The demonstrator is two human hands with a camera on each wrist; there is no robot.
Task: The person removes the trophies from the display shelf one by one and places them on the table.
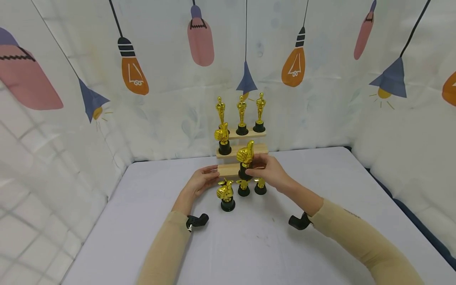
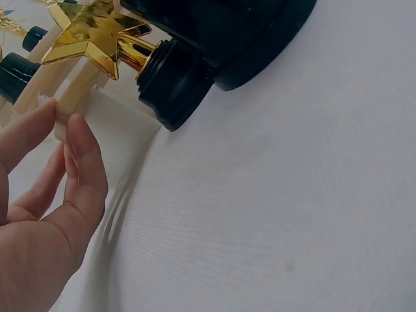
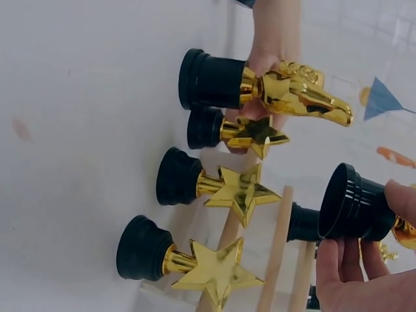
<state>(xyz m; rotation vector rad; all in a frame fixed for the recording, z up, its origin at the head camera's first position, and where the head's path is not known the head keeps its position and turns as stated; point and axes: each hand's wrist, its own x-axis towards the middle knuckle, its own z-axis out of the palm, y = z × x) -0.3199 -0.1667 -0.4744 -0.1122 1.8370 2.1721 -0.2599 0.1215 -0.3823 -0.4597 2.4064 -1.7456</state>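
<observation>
In the head view my right hand (image 1: 271, 171) grips a gold thumbs-up trophy (image 1: 246, 153) by its black base, held in front of a tiered wooden stand. The right wrist view shows the hollow underside of that base (image 3: 351, 205) facing the table. My left hand (image 1: 200, 182) pinches the left end of the stand's lowest shelf (image 1: 227, 170) between thumb and fingers, as the left wrist view shows. Another thumbs-up trophy (image 1: 223, 138) stands at the left of the middle shelf (image 1: 260, 149). Three figure statuettes (image 1: 242, 113) line the top shelf (image 1: 249, 133).
On the white-clothed table (image 1: 242, 249), a third thumbs-up trophy (image 1: 227, 198) stands before the stand's left side. Star trophies (image 3: 224, 270) stand in a row at the stand's foot, one mostly behind that trophy. A lamp-patterned cloth (image 1: 171, 118) hangs behind the table.
</observation>
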